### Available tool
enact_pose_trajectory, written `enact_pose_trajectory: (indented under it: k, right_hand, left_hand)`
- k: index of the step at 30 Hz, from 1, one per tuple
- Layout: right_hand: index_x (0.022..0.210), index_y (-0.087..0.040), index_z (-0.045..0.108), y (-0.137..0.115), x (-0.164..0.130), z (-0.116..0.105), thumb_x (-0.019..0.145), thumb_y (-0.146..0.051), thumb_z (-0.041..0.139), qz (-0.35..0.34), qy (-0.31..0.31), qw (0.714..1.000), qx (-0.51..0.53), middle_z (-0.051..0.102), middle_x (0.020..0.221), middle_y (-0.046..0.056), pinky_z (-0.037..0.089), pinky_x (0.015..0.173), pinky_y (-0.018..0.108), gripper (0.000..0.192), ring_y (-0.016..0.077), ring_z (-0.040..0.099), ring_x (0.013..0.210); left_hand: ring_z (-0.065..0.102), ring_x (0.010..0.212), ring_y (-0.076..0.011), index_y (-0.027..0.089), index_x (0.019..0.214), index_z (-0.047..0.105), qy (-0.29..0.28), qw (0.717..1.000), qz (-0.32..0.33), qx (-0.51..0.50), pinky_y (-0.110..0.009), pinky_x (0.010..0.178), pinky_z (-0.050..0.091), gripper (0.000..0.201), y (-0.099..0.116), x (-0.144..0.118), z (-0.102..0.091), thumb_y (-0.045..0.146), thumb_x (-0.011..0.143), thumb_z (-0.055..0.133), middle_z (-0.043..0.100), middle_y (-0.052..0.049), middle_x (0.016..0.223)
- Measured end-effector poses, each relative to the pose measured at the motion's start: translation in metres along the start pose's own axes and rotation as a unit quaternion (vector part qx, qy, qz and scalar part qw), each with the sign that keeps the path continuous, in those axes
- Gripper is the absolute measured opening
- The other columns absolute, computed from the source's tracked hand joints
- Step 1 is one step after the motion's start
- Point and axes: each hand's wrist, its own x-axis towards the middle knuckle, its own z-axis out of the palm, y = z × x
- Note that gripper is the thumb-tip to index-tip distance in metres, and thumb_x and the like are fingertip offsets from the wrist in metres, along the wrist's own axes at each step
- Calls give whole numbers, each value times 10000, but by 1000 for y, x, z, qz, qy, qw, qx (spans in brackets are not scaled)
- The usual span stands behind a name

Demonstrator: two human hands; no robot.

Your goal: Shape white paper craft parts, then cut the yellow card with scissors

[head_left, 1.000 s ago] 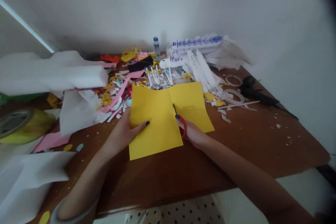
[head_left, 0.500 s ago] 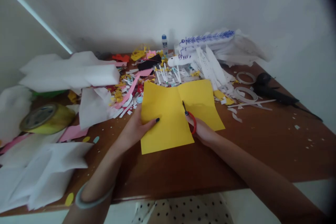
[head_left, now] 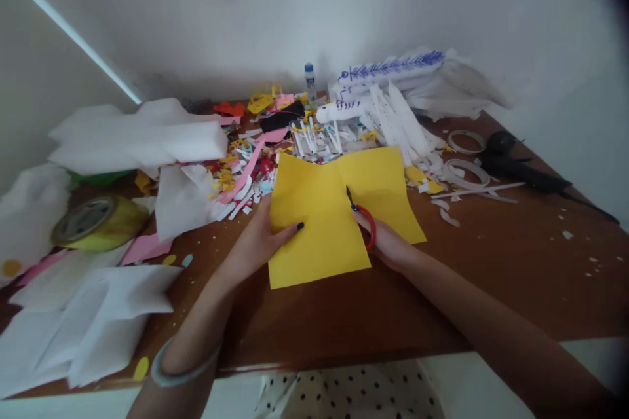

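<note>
A sheet of yellow paper (head_left: pixel 314 222) is held up over the front middle of the table, slit from its near edge up toward the middle. My left hand (head_left: pixel 258 236) pinches its left side, thumb on top and fingers mostly hidden underneath. Red-handled scissors (head_left: pixel 366 222) are in my right hand (head_left: pixel 386 242), their dark blades at the upper end of the slit. The right part of the sheet spreads beyond my right hand, whose fingers are partly hidden by the paper and handles.
Behind the paper lies a heap of paper scraps (head_left: pixel 246 177), with a glue bottle (head_left: pixel 310 82) by the wall. Foam sheets (head_left: pixel 137 144) and a tape roll (head_left: pixel 98 222) lie left. To the right are white rings (head_left: pixel 464 173) and a black glue gun (head_left: pixel 521 170).
The whole view has shifted slightly, so everything appears a little further right. Both hands keep their hold on the paper and scissors, and the slit looks about the same length.
</note>
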Motion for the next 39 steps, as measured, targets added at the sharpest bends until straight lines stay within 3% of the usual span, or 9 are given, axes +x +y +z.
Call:
enact_pose_trajectory:
  k: [9, 14, 20, 28, 39]
  right_hand:
    - [1185, -249, 610, 1, -2, 0, 836, -611, 533, -10, 19, 999, -34, 697, 1044, 66, 486, 607, 270, 508, 184, 642, 790]
    - [1164, -275, 623, 2, 0, 0, 846, -629, 499, -9, 2, 1000, 0, 694, 1084, 57, 498, 651, 273, 492, 192, 652, 850]
    - [1157, -262, 634, 0, -3, 0, 853, -625, 491, -4, 2, 1000, 8, 700, 1059, 64, 508, 684, 288, 495, 201, 655, 873]
    - [1137, -252, 646, -1, -2, 3, 836, -638, 512, -5, 24, 1000, -2, 699, 1054, 70, 503, 616, 269, 507, 191, 655, 815]
    - [1146, -246, 655, -2, -3, 3, 834, -609, 537, -18, 31, 999, 12, 700, 1111, 72, 528, 782, 336, 493, 238, 661, 982]
  left_hand:
    - [633, 1078, -253, 217, 1340, 375, 6, 999, -5, -39, -339, 820, 594, 649, 6, -2, -1, 389, 790, 672, 542, -103, 1329]
    - [624, 1087, -263, 203, 1332, 387, 7, 1000, 4, -18, -358, 830, 590, 652, 6, -3, 0, 401, 781, 673, 557, -113, 1297]
    - [615, 1105, -249, 235, 1340, 391, 14, 1000, 16, -17, -310, 822, 591, 646, 8, -6, 2, 396, 783, 677, 544, -89, 1314]
    - [647, 1045, -261, 207, 1330, 366, -4, 998, -11, -54, -338, 767, 610, 654, 6, -4, 2, 413, 789, 669, 552, -128, 1306]
    - [633, 1069, -263, 212, 1359, 360, -4, 999, 1, -49, -344, 792, 600, 703, 5, -4, 3, 412, 772, 690, 539, -126, 1325]
